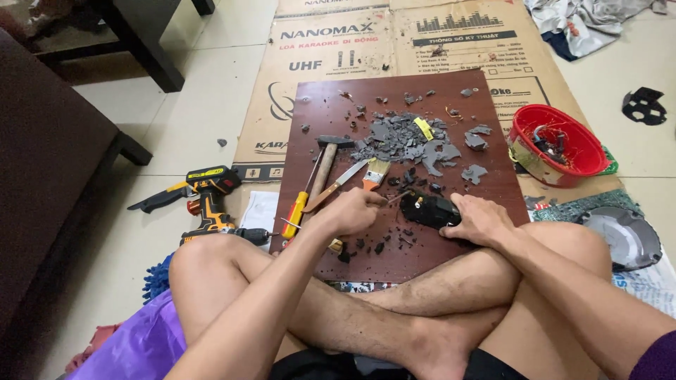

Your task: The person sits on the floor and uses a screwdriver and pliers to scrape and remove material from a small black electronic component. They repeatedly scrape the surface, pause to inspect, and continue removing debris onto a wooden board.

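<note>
Seated cross-legged on the floor before a dark reddish-brown wooden board (310,105) laid over flattened cardboard. Right hand (481,219) spread flat, pressing on a small black plastic device (429,210) near the board's near edge. Left hand (355,211) closed around a thin metal tool (396,200), tip touching the device's left side. Heaped toward the board's far edge, grey broken plastic fragments (408,141). Along the left edge, a wooden-handled hammer (326,163), a yellow-handled screwdriver (296,213), a knife (338,184) and a small paintbrush (377,172). Beyond the right edge, a red plastic basket (563,144). Off the left edge, a yellow-and-black cordless drill (204,200). Likely risk: tool tip slipping off hard plastic toward the bracing fingers or bare legs; loose shards scattering underfoot.
</note>
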